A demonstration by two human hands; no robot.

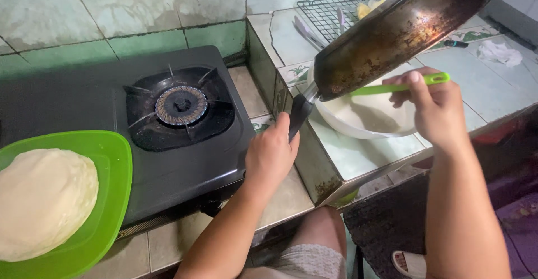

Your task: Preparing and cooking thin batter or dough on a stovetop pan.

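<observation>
Green ladle (pixel 392 87) pinched by right hand (pixel 434 108) — left hand (pixel 272 153) grips pan (pixel 392 32) over bowl (pixel 358 123).

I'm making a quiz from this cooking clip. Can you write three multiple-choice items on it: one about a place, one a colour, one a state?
1. Where does the green plate sit?
A. On the stove's left edge
B. On the wire rack
C. On the floor

2. What colour is the utensil in the right hand?
A. Red
B. Green
C. Black

3. How is the pan held?
A. Flat on the burner
B. Upside down on the counter
C. Tilted above the white bowl

Answers:
1 A, the plate overlaps the black stove at the left.
2 B, its thin handle is bright green.
3 C, the left hand grips the handle and the pan slants over the bowl.
</observation>
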